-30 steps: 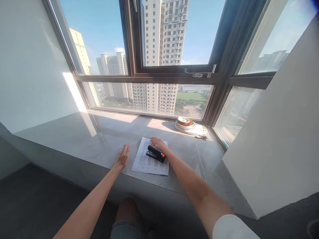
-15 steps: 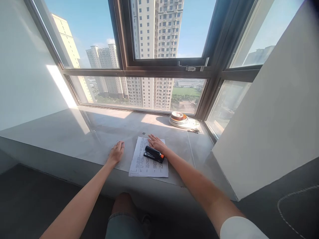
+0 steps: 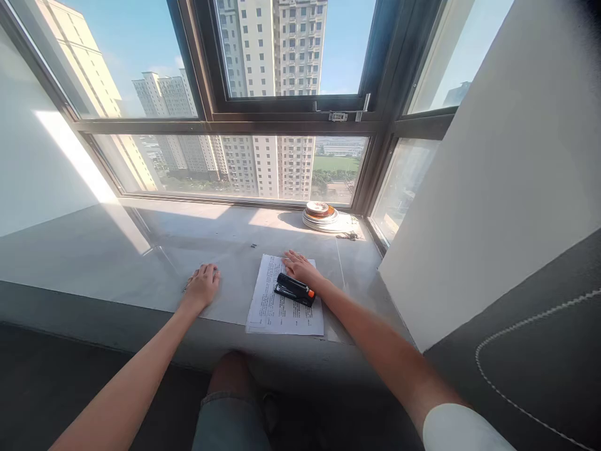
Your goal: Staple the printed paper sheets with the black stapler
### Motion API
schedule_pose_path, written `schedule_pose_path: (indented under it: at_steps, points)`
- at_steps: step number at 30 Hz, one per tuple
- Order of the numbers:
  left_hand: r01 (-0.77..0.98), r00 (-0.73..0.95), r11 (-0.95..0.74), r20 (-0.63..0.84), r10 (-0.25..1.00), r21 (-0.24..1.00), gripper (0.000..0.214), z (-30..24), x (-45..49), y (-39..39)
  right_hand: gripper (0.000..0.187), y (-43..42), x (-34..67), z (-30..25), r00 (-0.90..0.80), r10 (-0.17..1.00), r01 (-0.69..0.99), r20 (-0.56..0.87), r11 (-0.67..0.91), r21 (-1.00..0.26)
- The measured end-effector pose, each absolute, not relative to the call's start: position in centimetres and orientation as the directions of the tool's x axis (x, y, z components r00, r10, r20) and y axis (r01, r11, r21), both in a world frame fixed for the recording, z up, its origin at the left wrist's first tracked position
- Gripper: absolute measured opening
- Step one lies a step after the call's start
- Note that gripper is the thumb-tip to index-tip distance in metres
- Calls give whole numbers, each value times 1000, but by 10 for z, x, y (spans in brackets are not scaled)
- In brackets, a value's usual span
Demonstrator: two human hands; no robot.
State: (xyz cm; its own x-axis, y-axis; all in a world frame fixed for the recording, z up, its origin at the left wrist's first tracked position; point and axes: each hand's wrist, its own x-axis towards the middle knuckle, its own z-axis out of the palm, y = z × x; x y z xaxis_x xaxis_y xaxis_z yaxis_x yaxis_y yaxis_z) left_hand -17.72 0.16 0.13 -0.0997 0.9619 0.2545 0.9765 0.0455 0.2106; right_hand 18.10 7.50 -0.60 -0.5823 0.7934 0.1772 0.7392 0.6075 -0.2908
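Printed sheets of paper [image 3: 265, 316] lie on the window sill, near its front edge. A black stapler [image 3: 295, 290] with an orange tip at its right end lies on top of them. My right hand [image 3: 302, 269] rests flat on the upper right part of the paper, fingers stretched out, just behind the stapler. To the left of the paper, my left hand [image 3: 203, 285] lies palm down on the bare sill, its fingers slightly bent and apart from the sheets. Whatever is beneath its palm is hidden.
Near the window corner sits a stack of round white and orange coils [image 3: 320, 217], with a small dark item [image 3: 348, 236] beside it. Tiny dark bits [image 3: 253, 245] lie behind the paper. The sill [image 3: 225, 250] drops off at its front; a white wall [image 3: 469, 156] bounds the right.
The paper, the stapler and my right hand have shifted right along the sill. My left hand stays about where it was on the sill. The view has turned slightly right.
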Motion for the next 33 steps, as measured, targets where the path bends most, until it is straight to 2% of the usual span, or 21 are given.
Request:
schedule_pose_path:
  at_steps: [3,6,10,13,16,19,21,24,28,29,31,33]
  points:
    - [984,-85,38,273,958,172,45,-1,-181,1,51,83,185,-5,-603,778,730,174,627,-272]
    - [992,-61,18,355,933,123,41,-2,-177,1,50,92,188,-5,-591,785,740,188,620,-262]
    - [983,88,-153,464,881,103,37,0,-143,18,49,101,189,-9,-594,775,725,213,631,-276]
    - [911,238,-363,467,852,198,33,4,-100,58,48,104,190,-12,-600,764,697,237,645,-314]
    - [760,341,-538,481,808,365,36,11,-65,112,46,104,192,-14,-594,757,678,272,653,-336]
    - [580,460,-555,322,827,597,41,17,-49,155,43,103,193,-15,-590,746,663,308,665,-344]
    - [505,581,-560,221,783,657,44,18,-47,169,41,103,194,-15,-588,741,649,324,671,-357]
    - [460,694,-632,191,694,624,41,14,-49,171,40,102,193,-13,-590,735,625,334,678,-386]
    - [524,656,-619,186,731,585,48,9,-49,168,25,92,194,1,-524,750,569,405,661,-489]
    - [541,649,-606,169,742,583,48,9,-48,168,28,88,195,7,-492,766,543,414,642,-542]
    - [558,645,-586,137,752,587,44,10,-47,168,47,78,198,20,-483,791,465,375,595,-655]
    - [557,644,-575,126,754,599,41,11,-46,168,54,68,203,32,-569,774,394,280,555,-733]
